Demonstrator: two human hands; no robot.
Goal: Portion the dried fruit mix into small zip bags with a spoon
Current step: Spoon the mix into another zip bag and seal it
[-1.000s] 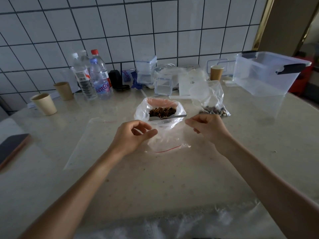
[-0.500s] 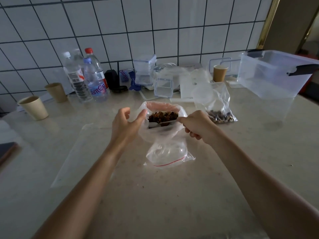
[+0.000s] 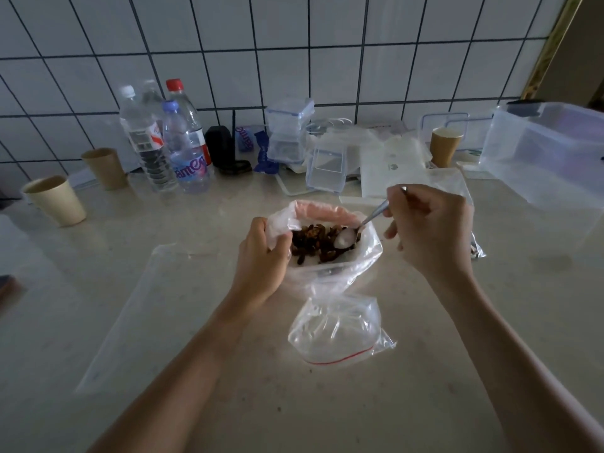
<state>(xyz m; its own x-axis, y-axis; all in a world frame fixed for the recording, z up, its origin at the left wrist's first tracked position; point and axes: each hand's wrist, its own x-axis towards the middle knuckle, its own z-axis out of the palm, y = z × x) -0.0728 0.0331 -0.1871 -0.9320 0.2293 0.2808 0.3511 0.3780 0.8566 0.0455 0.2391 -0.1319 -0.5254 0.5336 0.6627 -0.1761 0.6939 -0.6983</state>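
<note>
Thin clear plastic bag with rolled-down rim (image 3: 366, 256), holding dark brown and amber dried fruit mix (image 3: 313, 245): sitting on pale stone-look counter (image 3: 327, 403), between both hands. Likely handling soft and floppy, slumping unless held at rim; film probably slippery, best gripped at bunched edge. Fruit pieces likely light, a little sticky, clinging in clumps. Small clear zip bag with red seal line (image 3: 340, 331): lying just in front of fruit bag, apparently empty, mouth toward viewer; likely weightless, needing to be propped open at lip before filling. Slim metal spoon (image 3: 346, 240): rigid, smooth, bowl resting in fruit at right side of bag, nothing on it yet. Left hand (image 3: 261, 256): gripping left rim of fruit bag, fingers curled round gathered plastic. Right hand (image 3: 428, 230): pinching upper spoon handle between thumb and forefinger, remaining fingers loosely curled. Second zip bag (image 3: 457, 188) with some fruit: lying behind right hand, mostly hidden.
</note>
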